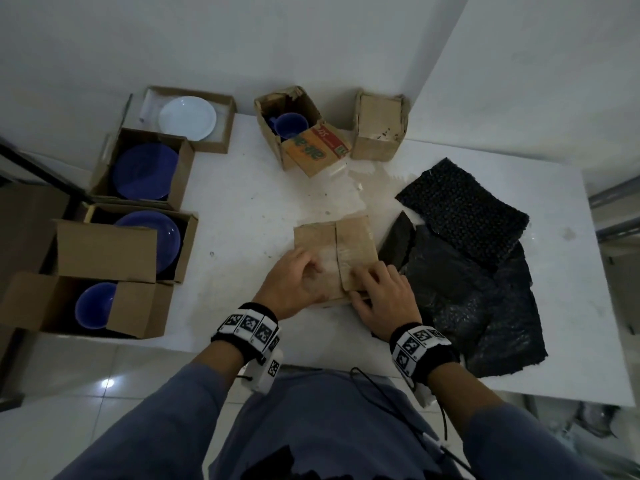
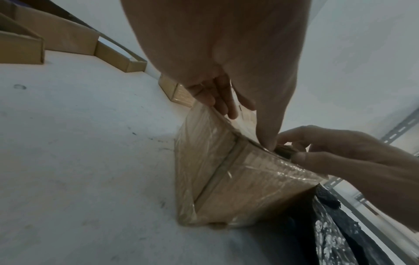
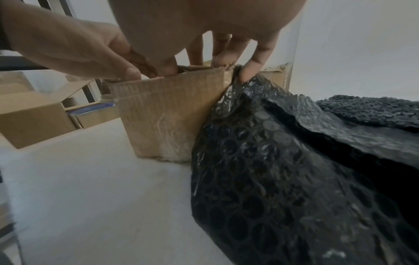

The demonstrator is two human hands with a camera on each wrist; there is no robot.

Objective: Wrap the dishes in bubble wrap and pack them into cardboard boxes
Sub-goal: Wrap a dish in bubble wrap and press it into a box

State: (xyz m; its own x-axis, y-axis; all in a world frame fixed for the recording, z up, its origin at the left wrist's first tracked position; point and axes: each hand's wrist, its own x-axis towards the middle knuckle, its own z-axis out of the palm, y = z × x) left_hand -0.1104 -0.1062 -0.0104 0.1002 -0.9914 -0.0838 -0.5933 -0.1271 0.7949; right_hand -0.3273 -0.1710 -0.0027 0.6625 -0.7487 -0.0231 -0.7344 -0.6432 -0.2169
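A small tape-covered cardboard box (image 1: pixel 349 244) stands near the front middle of the white table (image 1: pixel 242 220), its two top flaps folded in. My left hand (image 1: pixel 308 271) presses the left flap down with straight fingers (image 2: pixel 224 105). My right hand (image 1: pixel 374 282) pinches the near edge of the right flap between thumb and fingers (image 2: pixel 299 157). What the box holds is hidden. Black bubble wrap (image 1: pixel 467 289) lies in crumpled sheets against the box's right side (image 3: pixel 272 170).
Along the left stand open cardboard boxes holding a white plate (image 1: pixel 187 117), blue plates (image 1: pixel 145 171) and a blue bowl (image 1: pixel 95 304). At the back an open box holds a blue cup (image 1: pixel 291 126), beside a shut box (image 1: pixel 379 124). The table's front edge (image 1: pixel 311 358) is close.
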